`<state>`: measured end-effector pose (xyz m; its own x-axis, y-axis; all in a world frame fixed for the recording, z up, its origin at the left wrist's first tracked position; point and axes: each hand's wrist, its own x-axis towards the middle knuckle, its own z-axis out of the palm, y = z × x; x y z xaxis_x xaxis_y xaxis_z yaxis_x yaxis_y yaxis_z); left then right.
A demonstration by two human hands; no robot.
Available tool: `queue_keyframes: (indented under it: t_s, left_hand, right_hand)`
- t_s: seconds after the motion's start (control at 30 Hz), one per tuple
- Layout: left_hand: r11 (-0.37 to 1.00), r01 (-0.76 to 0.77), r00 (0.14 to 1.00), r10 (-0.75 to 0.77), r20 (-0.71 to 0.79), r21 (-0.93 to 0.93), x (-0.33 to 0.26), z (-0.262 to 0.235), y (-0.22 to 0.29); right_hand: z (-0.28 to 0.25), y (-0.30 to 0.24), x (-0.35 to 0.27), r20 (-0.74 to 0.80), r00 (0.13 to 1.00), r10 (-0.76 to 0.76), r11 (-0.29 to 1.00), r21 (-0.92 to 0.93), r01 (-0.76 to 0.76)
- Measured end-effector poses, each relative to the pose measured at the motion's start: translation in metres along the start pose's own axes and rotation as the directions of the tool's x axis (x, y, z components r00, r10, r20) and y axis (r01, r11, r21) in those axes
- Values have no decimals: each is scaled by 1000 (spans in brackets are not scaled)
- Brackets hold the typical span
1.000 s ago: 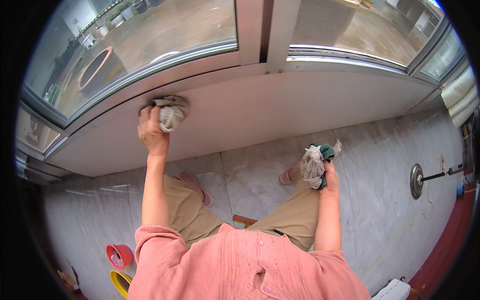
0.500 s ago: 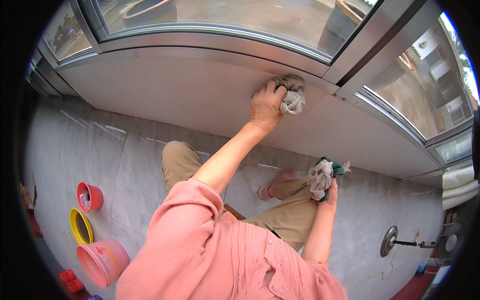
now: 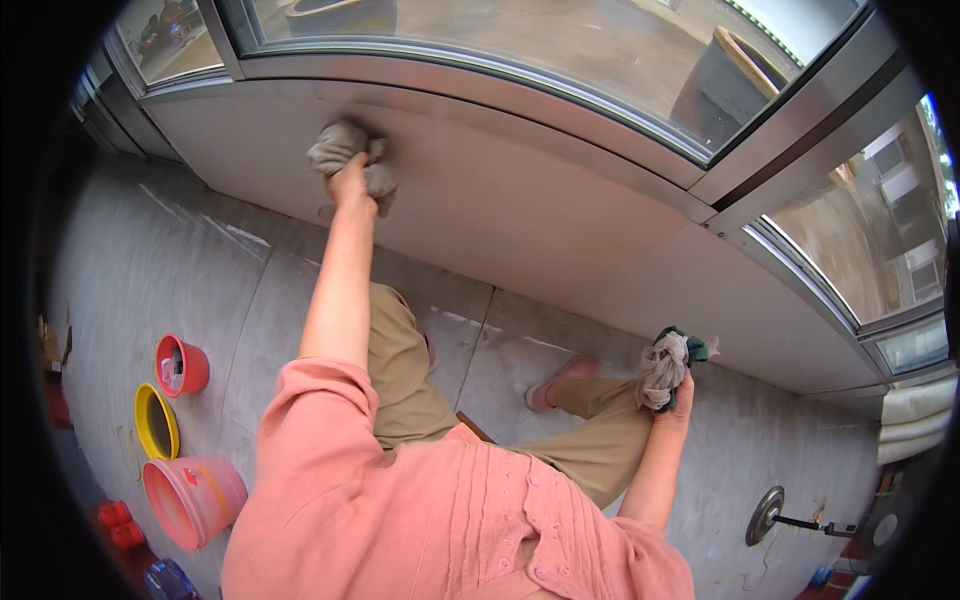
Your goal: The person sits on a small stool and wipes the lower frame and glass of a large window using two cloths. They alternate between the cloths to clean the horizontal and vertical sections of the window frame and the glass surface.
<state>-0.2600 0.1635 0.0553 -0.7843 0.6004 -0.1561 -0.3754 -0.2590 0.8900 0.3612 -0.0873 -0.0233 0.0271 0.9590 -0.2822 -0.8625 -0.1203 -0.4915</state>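
My left hand [image 3: 352,186] is closed on a crumpled grey cleaning cloth [image 3: 338,146], pressed against the pale panel [image 3: 480,190] below the window. Motion blurs the cloth a little, and most of the fingers are hidden behind it. Over my right knee, my right hand [image 3: 680,393] grips a bunched bundle of cloths: a light grey rag [image 3: 661,370] and a dark green one [image 3: 699,348]. This bundle stays apart from the panel.
Metal window frames [image 3: 480,88] run above the panel. On the grey tiled floor [image 3: 260,320] at left stand a small red bucket [image 3: 195,366], a yellow basin [image 3: 170,420] and a pink bucket [image 3: 215,495]. A round-based stand [image 3: 766,515] is at lower right.
My left hand has swept the grey cloth leftward along the panel, from near the window post to the panel's left part. The right hand still holds its bundle in nearly the same place.
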Motion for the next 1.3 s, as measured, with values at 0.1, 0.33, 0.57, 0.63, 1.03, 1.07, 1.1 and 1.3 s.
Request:
queue_keyframes:
  t_s: [0.1, 0.33, 0.57, 0.63, 1.03, 1.07, 1.1, 1.3]
  left_hand:
    - [968, -179, 965, 139, 221, 175, -75, 59, -30]
    - [412, -790, 559, 178, 810, 454, -185, 61, -43]
    - [388, -695, 719, 389, 576, 605, -73, -6, -38]
    - [295, -530, 847, 231, 479, 795, -37, -22, -18]
    - [360, -536, 701, -316, 640, 764, -48, -29, -48]
    - [367, -565, 662, -333, 672, 739, -50, -22, -48]
    - [379, -598, 613, -352, 707, 707, -51, -15, -48]
    - [499, -554, 521, -418, 745, 667, -51, -10, -32]
  right_hand:
    - [18, 6, 12, 115, 992, 48, 995, -96, -37]
    - [49, 51, 51, 18, 996, 85, 965, -250, -77]
    - [117, 93, 62, 177, 976, 123, 972, -222, -82]
    - [119, 92, 71, 110, 987, 121, 949, -306, -82]
    - [44, 266, 15, -535, 506, 676, 296, -432, -852]
    - [27, 283, 2, -539, 421, 730, 153, -472, -868]
    - [12, 299, -10, -538, 335, 773, 15, -512, -859]
    - [222, 274, 8, -544, 108, 832, -302, -607, -735]
